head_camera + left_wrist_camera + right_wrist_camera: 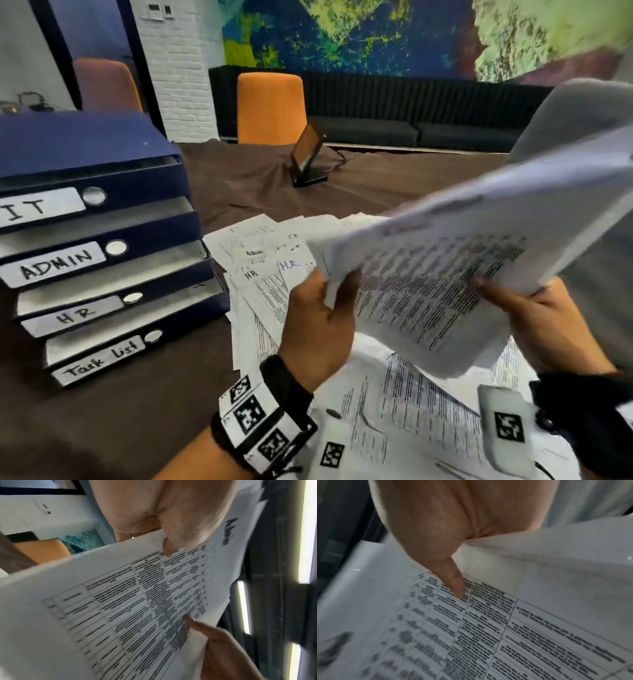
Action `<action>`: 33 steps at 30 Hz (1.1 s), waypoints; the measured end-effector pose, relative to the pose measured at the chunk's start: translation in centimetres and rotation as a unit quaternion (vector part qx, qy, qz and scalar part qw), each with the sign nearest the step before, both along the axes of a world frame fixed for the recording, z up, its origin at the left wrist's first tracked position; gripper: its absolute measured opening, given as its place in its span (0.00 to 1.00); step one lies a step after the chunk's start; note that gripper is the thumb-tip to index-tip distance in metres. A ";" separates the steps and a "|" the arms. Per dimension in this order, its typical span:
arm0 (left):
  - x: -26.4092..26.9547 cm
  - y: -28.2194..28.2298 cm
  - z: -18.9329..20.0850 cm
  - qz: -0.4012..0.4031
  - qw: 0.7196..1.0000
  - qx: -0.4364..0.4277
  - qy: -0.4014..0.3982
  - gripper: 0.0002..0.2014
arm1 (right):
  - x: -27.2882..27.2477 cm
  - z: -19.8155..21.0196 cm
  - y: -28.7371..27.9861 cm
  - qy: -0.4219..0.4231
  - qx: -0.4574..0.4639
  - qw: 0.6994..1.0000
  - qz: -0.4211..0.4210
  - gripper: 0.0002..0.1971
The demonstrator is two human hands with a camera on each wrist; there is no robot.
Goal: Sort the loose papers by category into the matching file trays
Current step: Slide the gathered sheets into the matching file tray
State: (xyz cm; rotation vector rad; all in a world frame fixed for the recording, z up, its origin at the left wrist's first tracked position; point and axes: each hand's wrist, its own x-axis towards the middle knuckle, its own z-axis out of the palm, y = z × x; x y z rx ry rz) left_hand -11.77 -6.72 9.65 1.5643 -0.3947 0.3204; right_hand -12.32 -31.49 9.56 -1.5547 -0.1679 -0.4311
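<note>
Overhead, held above the tabletop (144, 404) litter: bundle of printed sheets (445, 274), long axis rising from near left to far right, gridded text face up. Left hand (318, 329) and right hand (548, 322) each pinching a near edge. Left-wrist view: "Admin" heading, thumb on top. Right-wrist view: thumb pressing table rows, blurred.

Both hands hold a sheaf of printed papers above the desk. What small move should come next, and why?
Probably carry the sheaf left toward the ADMIN tray. The left wrist view shows "Admin" written on a sheet behind the front page, and the left hand and right hand both pinch the sheaf in the air. First check that the front page matches; its heading is blurred.
</note>
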 end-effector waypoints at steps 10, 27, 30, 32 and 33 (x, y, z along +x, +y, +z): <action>8.1 1.1 7.0 0.047 0.990 -0.129 -0.013 0.07 | 5.3 5.9 4.2 -0.068 -0.034 0.997 0.003 0.13; 9.8 2.3 6.9 -0.017 0.991 -0.124 0.039 0.06 | 7.2 5.3 3.0 -0.009 0.009 1.000 0.017 0.12; 9.3 2.3 4.7 -0.017 0.993 -0.091 0.074 0.07 | 6.8 2.9 3.4 0.047 -0.004 0.999 0.024 0.13; 9.2 2.3 3.5 -0.018 0.992 -0.087 0.084 0.08 | 6.5 2.4 3.6 0.067 -0.014 0.997 0.034 0.16; 9.2 2.3 3.2 -0.019 0.992 -0.090 0.081 0.09 | 6.5 2.5 3.5 0.064 -0.016 0.997 0.036 0.16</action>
